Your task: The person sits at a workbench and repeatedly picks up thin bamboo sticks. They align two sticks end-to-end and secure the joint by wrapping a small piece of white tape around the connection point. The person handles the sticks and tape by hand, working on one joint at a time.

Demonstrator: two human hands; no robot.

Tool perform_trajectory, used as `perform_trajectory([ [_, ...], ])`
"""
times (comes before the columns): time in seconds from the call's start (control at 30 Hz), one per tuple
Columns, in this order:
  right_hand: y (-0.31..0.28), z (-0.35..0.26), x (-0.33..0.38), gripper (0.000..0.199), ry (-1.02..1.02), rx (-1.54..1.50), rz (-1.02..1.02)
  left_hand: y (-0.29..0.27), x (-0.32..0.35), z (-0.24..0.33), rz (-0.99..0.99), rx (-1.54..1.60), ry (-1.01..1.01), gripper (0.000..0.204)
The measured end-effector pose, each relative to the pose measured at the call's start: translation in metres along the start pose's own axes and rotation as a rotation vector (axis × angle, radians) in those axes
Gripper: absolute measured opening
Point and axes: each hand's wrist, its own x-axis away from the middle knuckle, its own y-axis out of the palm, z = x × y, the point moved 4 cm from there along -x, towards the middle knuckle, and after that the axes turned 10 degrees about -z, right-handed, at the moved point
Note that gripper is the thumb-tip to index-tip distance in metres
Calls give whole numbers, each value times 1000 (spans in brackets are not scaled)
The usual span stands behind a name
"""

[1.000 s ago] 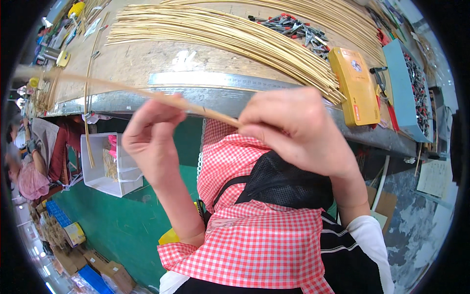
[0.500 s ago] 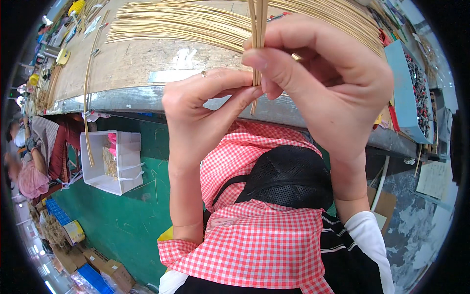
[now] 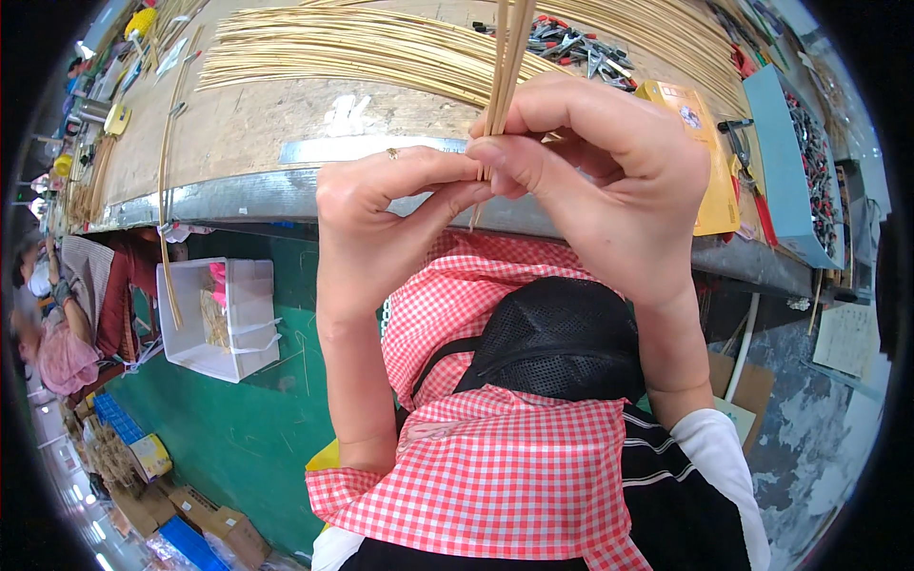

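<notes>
Sticks [image 3: 503, 88] rise, pinched by left hand [image 3: 381, 209] and right hand [image 3: 614, 176].

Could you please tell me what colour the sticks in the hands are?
The held sticks are pale yellowish tan, best seen in the head view.

Sticks [image 3: 362, 57] on table [image 3: 238, 122], clamps [image 3: 811, 162] in box [image 3: 773, 167]

Slim tan sticks [image 3: 510, 67] in a bunch, nearly upright, lower ends below the fingers [image 3: 502, 155].
</notes>
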Motion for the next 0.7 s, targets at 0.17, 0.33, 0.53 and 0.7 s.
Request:
perform_trajectory([
  [0.17, -3, -1, -2, 10, 45, -107, 27, -3, -5, -5, -55, 10, 99, 15],
  [0.33, -5, -4, -2, 10, -53, 42, 16, -1, -7, -3, -22, -20, 106, 15],
  [0.53, 2, -3, 3, 10, -110, 193, -25, 4, 3, -10, -13, 37, 10, 16],
  [0.7, 2, -3, 1, 8, -44, 224, -48, 6, 5, -12, 15, 56, -64, 14],
])
